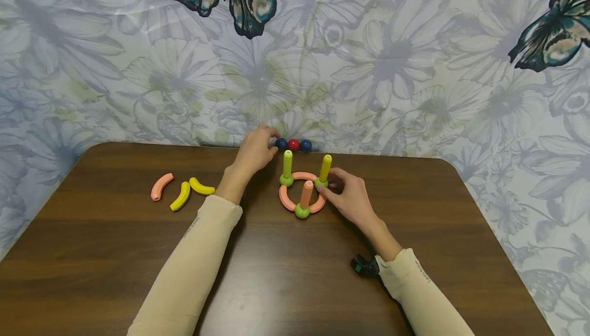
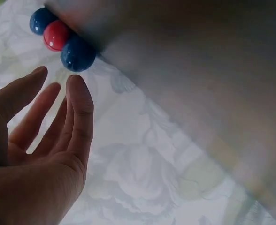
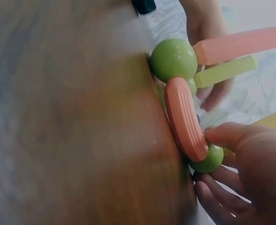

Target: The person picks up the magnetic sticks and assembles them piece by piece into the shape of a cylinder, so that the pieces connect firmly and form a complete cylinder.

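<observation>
At the table's far edge, my left hand (image 1: 255,149) reaches toward a row of balls: a blue ball (image 1: 281,144), a red ball (image 1: 293,145) and another blue ball (image 1: 306,145). In the left wrist view its loosely bent fingers (image 2: 80,105) are a small gap away from the nearest blue ball (image 2: 78,54). My right hand (image 1: 351,197) pinches a green ball (image 3: 209,159) on a ring of pink curved pieces (image 3: 185,119) and green balls. Upright rods rise from the ring: a pink rod (image 1: 306,194), a yellow-green rod (image 1: 288,164) and a yellow rod (image 1: 325,168).
Left of my left forearm lie a pink curved piece (image 1: 161,186), a yellow curved piece (image 1: 181,196) and a second yellow curved piece (image 1: 202,187). Behind the brown table (image 1: 115,254) hangs a flower-patterned cloth (image 1: 392,64). A dark wrist device (image 1: 365,266) sits at my right cuff.
</observation>
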The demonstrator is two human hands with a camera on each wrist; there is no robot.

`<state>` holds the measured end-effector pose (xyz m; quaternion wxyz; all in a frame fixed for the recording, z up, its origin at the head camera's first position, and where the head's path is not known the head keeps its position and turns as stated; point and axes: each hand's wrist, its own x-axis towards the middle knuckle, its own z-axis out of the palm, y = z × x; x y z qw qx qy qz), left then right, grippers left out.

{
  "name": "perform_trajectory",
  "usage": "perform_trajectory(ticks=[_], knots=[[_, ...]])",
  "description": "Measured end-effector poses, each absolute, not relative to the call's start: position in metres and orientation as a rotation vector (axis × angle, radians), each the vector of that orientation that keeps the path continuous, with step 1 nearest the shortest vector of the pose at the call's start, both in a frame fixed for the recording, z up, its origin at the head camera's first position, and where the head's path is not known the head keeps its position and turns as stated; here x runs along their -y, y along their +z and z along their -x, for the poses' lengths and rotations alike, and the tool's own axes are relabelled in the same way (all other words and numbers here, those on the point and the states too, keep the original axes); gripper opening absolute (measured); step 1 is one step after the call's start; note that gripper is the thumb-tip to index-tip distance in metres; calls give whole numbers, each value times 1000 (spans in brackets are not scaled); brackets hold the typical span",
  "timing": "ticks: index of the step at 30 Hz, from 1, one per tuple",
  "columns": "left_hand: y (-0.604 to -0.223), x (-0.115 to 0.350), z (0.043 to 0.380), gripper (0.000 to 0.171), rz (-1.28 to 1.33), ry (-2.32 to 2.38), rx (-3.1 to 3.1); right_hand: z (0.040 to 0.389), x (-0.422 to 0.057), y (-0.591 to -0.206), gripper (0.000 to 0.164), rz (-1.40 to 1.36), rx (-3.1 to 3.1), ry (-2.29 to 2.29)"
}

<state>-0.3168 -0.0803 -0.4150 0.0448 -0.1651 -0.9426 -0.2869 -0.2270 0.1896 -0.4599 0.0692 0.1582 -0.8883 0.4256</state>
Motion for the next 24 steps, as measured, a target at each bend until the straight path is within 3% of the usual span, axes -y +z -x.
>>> perform_trajectory(ticks=[5,13,18,24], knots=[[-414,70,321,42,552,-735,2962,228,-186,-462,33,-520,2680,1273],[-419,63,317,29,533,-694,2944,226,-189,-463,30,-500,2683,1238],[-421,66,317,30,561,-722,2976,226,-190,-465,30,-484,2689,1234],[-407,78,314,26,533,-991,2907,224,-193,-466,28,-470,2673,1229]])
